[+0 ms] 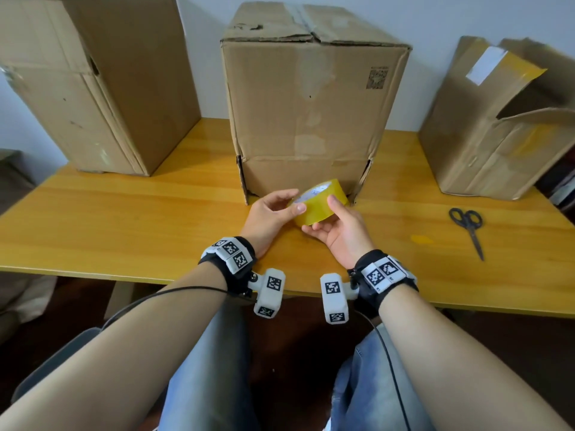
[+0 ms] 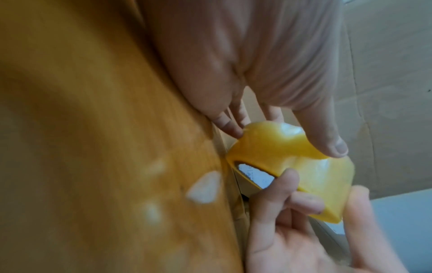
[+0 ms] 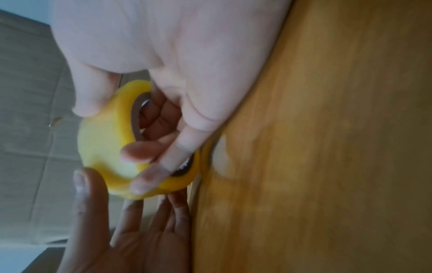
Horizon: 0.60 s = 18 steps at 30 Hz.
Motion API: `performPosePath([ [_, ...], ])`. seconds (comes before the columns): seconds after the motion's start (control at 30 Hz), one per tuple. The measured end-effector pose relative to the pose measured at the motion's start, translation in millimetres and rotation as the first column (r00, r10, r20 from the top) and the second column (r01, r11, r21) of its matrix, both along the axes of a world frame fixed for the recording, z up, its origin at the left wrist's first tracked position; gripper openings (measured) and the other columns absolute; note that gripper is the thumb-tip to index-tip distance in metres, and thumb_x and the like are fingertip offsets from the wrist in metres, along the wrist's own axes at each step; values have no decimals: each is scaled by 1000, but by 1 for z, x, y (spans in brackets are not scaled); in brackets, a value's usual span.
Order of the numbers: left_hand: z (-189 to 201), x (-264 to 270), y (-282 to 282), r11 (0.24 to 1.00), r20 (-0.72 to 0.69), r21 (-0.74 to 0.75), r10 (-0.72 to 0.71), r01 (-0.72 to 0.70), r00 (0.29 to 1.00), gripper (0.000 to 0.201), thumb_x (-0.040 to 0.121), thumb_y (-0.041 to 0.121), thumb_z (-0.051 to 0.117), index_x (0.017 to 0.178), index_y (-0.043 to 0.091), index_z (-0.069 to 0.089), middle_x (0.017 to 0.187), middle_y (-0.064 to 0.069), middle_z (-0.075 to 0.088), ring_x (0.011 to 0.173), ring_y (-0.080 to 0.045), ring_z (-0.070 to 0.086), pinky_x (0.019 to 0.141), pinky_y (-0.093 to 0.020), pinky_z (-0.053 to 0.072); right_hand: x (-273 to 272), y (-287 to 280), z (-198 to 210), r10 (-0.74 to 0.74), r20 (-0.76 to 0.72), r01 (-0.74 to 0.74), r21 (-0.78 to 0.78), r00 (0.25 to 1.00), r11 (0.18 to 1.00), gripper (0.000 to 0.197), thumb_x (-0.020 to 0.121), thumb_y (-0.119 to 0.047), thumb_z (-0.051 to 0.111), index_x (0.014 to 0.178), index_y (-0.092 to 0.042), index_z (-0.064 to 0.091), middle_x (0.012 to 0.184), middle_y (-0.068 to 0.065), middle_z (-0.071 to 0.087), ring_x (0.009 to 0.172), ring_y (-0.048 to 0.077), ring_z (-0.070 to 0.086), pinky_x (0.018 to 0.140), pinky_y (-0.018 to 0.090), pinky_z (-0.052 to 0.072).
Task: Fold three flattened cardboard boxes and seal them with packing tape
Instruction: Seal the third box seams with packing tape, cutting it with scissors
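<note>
A yellow roll of packing tape is held just above the table, in front of the middle cardboard box. My left hand pinches the roll's left rim, thumb on its outer face. My right hand grips it from the right, thumb on top and fingers beneath. In the left wrist view my thumb presses the tape roll. The right wrist view shows fingers reaching across the core of the tape roll. A left box and a right box with a raised flap stand alongside.
All three boxes stand on a wooden table against a white wall. Black scissors lie on the table's right side, with a small yellow scrap near them. My knees are under the near table edge.
</note>
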State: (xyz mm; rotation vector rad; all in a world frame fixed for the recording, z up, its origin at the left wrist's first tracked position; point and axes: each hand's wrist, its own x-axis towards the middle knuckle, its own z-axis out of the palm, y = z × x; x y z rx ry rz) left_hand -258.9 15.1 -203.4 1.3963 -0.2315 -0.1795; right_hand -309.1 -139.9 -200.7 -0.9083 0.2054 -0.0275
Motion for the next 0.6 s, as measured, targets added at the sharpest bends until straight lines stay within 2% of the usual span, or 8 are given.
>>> performPosePath([
  [0.13,-4,1,1,1000,5,21,-20,20,1000,32,79,8,80,109,12,70,107,1,72,96,-6,67,88,-21,53,0,-1,-2,-17,-26,19,59,1000,998,22,97,-16,55,109,2,58,80,14,62,57,22,61,67,43,60],
  [0.27,-5,-1,0,998,6,29,-48,48,999,15,79,6,80,91,13,72,103,-1,72,94,-7,67,88,-21,53,0,-1,-4,-33,-43,34,25,999,999,21,99,-13,49,110,2,58,75,12,63,57,21,59,67,41,60],
  [0.33,-6,-2,0,999,-5,7,-51,51,999,14,80,3,79,87,12,71,105,-4,71,94,-3,67,84,-18,52,-1,0,-5,-57,-47,57,1,997,998,20,99,-13,50,110,0,59,79,12,65,61,21,61,67,40,60],
  [0.37,-6,-2,0,999,-12,0,-49,49,999,14,79,2,79,87,11,71,107,-6,71,94,-1,68,82,-16,51,-1,0,-6,-72,-43,71,-5,997,997,19,98,-13,51,110,-1,60,86,14,66,67,23,64,71,39,59],
  [0.43,-5,-2,-1,999,-35,-10,-46,46,998,14,79,-1,78,87,9,71,108,-7,72,92,2,69,79,-15,51,0,1,-8,-114,-35,114,-26,993,993,19,97,-12,53,111,-2,62,104,19,68,91,29,68,85,42,57],
  [0.47,-5,-2,-1,999,-51,-17,-46,45,998,13,79,-1,78,86,9,71,105,-5,73,90,1,69,79,-16,52,0,2,-7,-136,-35,135,-35,990,990,21,95,-12,57,111,-1,62,109,20,67,99,31,67,90,44,54],
  [0.53,-5,-2,0,997,-82,-51,-55,51,995,12,80,0,77,84,10,71,94,1,75,84,-6,70,77,-21,55,0,5,-5,-170,-28,169,-49,985,984,38,84,-17,70,115,0,56,113,24,64,104,37,66,87,45,55],
  [0.6,-5,-2,4,995,-100,-81,-60,52,993,11,81,0,76,82,10,70,87,6,76,80,-8,71,75,-22,56,0,5,-6,-203,-20,202,-27,979,979,54,82,-15,77,125,-10,44,117,23,62,106,43,67,87,50,57],
])
